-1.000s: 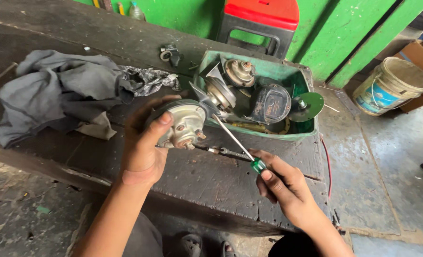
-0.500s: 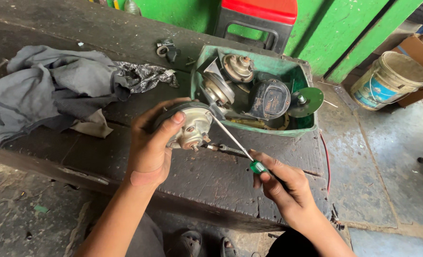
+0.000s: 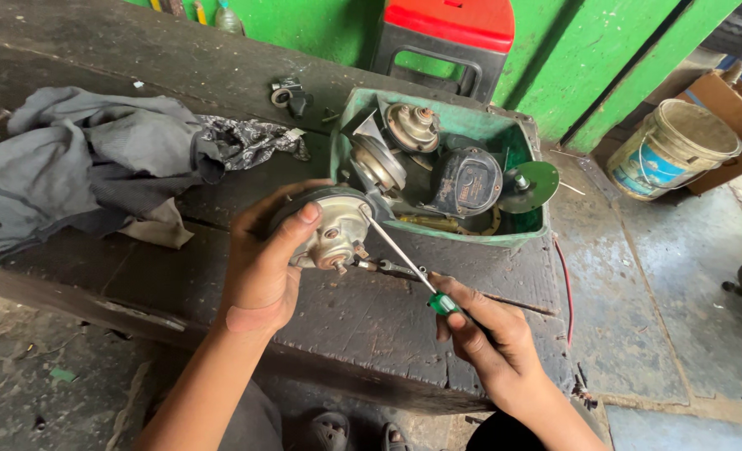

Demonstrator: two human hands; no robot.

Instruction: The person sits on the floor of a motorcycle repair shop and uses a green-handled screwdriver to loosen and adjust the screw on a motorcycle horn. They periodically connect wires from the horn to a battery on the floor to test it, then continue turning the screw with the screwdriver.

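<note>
My left hand [image 3: 264,266] grips a round grey metal horn-like part [image 3: 335,230], holding it tilted on the dark workbench [image 3: 363,326]. In my right hand [image 3: 481,332] is a green-handled screwdriver [image 3: 400,255]; its thin shaft runs up-left and its tip touches the upper rim of the round part. A small dark wrench-like piece [image 3: 396,269] lies on the bench just under the shaft.
A green metal box [image 3: 521,236] behind the part holds several round metal parts, a black cover and a green disc. Grey cloths [image 3: 95,167] lie at the left. A red-topped stool [image 3: 446,38], a green wall and a bucket [image 3: 672,150] stand behind and right.
My view has shifted slightly. Both hands keep their grip, with the screwdriver tip staying at the round part's rim.
</note>
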